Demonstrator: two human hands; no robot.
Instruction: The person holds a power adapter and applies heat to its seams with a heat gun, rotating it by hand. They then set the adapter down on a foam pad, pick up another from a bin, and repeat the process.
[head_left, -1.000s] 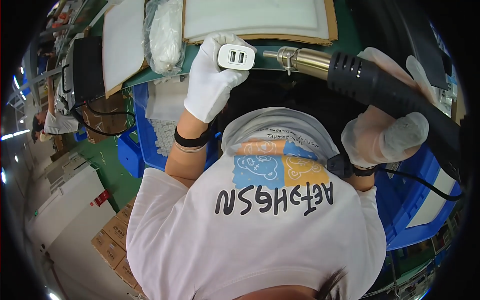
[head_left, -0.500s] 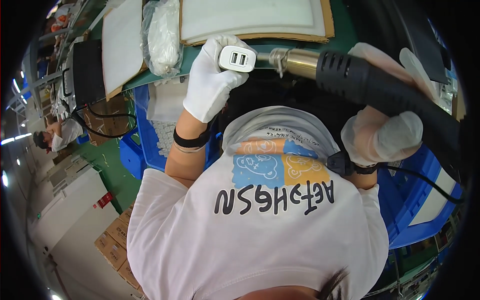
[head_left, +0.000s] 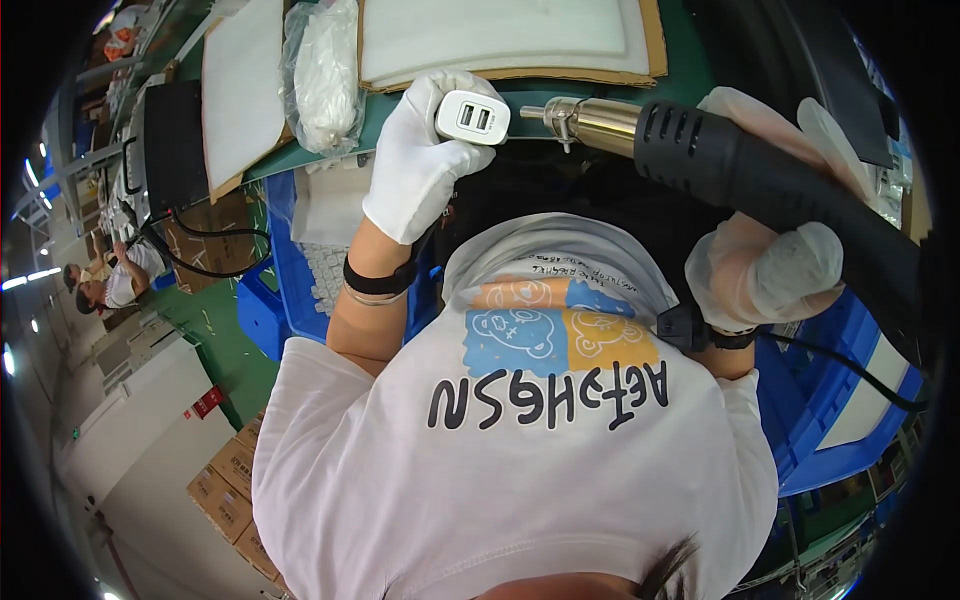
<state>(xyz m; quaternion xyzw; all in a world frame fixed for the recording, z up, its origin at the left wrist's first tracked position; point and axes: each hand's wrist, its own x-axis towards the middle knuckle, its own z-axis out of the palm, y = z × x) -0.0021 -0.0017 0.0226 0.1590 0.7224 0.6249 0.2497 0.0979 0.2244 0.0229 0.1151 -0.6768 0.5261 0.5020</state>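
My left hand [head_left: 415, 165], in a white glove, pinches a white charger [head_left: 472, 118] whose two USB ports face up. My right hand [head_left: 745, 265], in a pale glove with translucent fingertips, is around a black hot air gun [head_left: 755, 165]. Its thumb shows below the gun and its fingers above; the palm is partly hidden behind the tool. The gun has a vented collar, a metal barrel and a thin nozzle. That nozzle points at the charger's right side, with a narrow gap between them.
Beyond my hands, white foam sheets [head_left: 500, 35] on cardboard and a clear bag [head_left: 325, 80] of white material lie on the green bench. Blue bins [head_left: 262, 310] stand at both sides. A black cable [head_left: 850, 365] runs right from my wrist. Other people [head_left: 120, 275] sit far left.
The charger has shifted slightly left and the nozzle slightly right, so a gap now shows between them. A second person has come into sight at the far left.
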